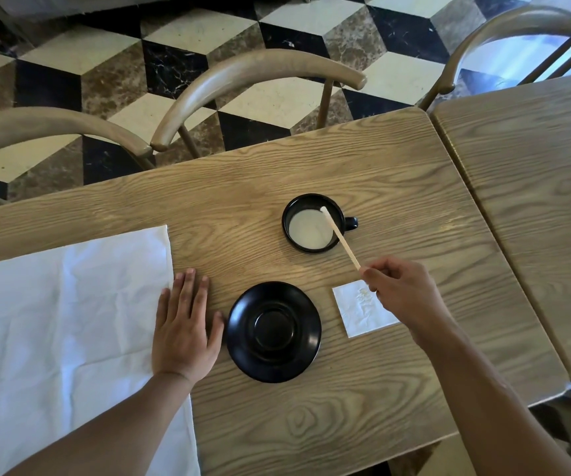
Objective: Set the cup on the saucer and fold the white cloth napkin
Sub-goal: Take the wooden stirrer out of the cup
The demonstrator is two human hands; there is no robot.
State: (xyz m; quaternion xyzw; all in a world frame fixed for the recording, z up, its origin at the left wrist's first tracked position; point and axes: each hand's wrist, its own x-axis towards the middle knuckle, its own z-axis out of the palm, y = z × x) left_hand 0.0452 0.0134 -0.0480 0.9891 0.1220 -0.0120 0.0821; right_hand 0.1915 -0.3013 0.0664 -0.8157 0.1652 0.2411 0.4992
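A black cup holding a pale milky drink stands on the wooden table, handle to the right. Nearer me sits an empty black saucer, apart from the cup. My right hand pinches the near end of a wooden stir stick, whose far tip reaches over the cup. The white cloth napkin lies spread flat at the left. My left hand rests flat, fingers apart, on the table at the cloth's right edge, just left of the saucer.
A small white paper napkin lies right of the saucer, partly under my right hand. A second table abuts on the right. Wooden chairs stand along the far side over a checkered floor.
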